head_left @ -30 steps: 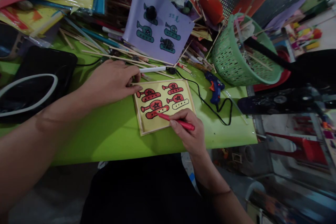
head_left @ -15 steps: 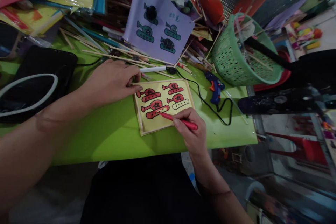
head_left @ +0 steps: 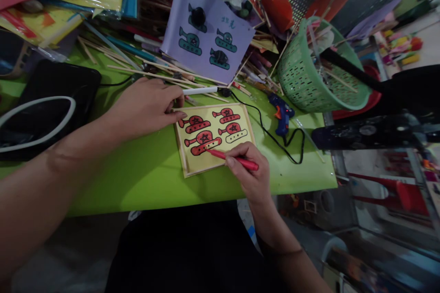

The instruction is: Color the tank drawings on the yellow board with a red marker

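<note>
A small yellow card with a pale wooden border (head_left: 202, 165) lies on the green table, bearing several black-outlined tank drawings, mostly coloured red. The lower-right tank (head_left: 236, 136) has an uncoloured yellow track. My right hand (head_left: 252, 169) pinches a red marker (head_left: 237, 160), whose tip meets the track of the lower-left tank (head_left: 205, 143). At the card's upper-left corner, my left hand (head_left: 147, 105) rests with its thumb on the border and its fingers apart from the thumb. Its index finger is by the end of a white pen (head_left: 201, 91); whether they touch is unclear.
A purple card with green tanks (head_left: 206, 62) stands behind, among thin wooden sticks (head_left: 151, 74). To the right are a blue glue gun (head_left: 282, 116) with a black cord and a green basket (head_left: 305, 82). A black device (head_left: 65, 96) lies at left.
The red marker's tip has shifted very slightly along the track of the lower-left tank, with a small movement of my right hand. My left hand has stayed in place.
</note>
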`<action>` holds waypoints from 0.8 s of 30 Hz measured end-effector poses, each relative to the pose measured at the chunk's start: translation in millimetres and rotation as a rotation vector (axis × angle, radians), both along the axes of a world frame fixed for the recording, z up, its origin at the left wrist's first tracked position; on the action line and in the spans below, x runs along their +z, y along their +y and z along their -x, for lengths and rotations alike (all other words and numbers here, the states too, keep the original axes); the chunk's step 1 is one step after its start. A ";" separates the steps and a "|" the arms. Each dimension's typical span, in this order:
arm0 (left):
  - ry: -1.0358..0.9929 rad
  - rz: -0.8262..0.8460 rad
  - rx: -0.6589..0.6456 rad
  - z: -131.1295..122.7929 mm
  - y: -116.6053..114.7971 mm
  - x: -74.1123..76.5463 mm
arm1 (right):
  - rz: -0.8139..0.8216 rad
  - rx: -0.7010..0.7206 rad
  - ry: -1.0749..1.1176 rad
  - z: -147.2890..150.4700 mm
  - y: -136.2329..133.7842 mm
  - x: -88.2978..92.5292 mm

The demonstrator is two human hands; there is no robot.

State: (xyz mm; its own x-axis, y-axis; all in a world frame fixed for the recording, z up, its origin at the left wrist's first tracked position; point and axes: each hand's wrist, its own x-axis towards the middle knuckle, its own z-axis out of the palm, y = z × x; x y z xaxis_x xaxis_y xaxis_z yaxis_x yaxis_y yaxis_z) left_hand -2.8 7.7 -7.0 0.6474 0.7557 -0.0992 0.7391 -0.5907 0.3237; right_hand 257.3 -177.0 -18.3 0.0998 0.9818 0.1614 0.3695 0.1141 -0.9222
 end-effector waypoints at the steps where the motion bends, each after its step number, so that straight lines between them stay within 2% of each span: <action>1: -0.001 -0.005 0.001 0.3 0.2 -0.3 | 0.000 -0.005 0.003 0.1 -0.1 -0.2; 8: 0.013 0.012 0.003 0.8 -1.0 1.9 | 0.034 -0.019 0.004 0.3 -0.4 -0.4; 24: 0.010 -0.009 -0.001 0.1 -1.8 -0.4 | -0.010 0.020 -0.008 -2.2 -0.3 -1.7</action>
